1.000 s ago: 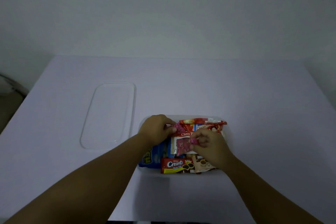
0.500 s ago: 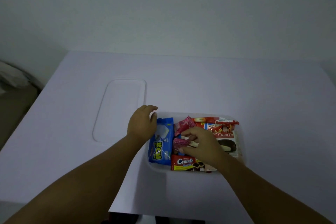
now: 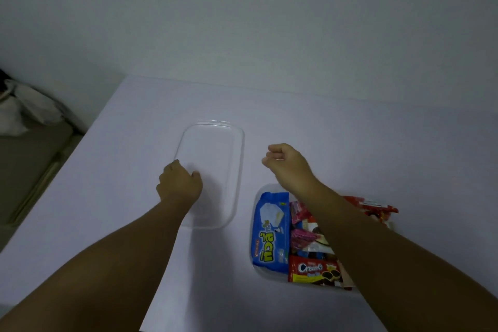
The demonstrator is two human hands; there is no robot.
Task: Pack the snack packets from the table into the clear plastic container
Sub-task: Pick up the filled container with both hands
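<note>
**Packets in, lid not yet on**

Starting at the left, our left hand (image 3: 180,183) rests on the near left edge of the clear lid (image 3: 213,172), which lies flat on the tabletop (image 3: 350,148). Its fingers curl down over the rim, but we cannot tell whether they actually grip the lid or only touch it. Next, our right hand (image 3: 285,166) hovers above bare tabletop between the lid and the clear plastic container (image 3: 254,224), fingers loosely curled and holding nothing.

The container sits at the near right, just beside the lid. In it we see the blue packet (image 3: 270,232) along the left wall, pink packets (image 3: 301,226) beside it, and the red Creamo packet (image 3: 314,269) at the near end. No loose packet shows on the tabletop, so we judge the packing done (only closing seems left, if that is wanted).

Our right forearm covers the container's middle and right side; the red packets (image 3: 377,209) at the far right poke out past it, and whether they sit fully inside is unclear.
</note>
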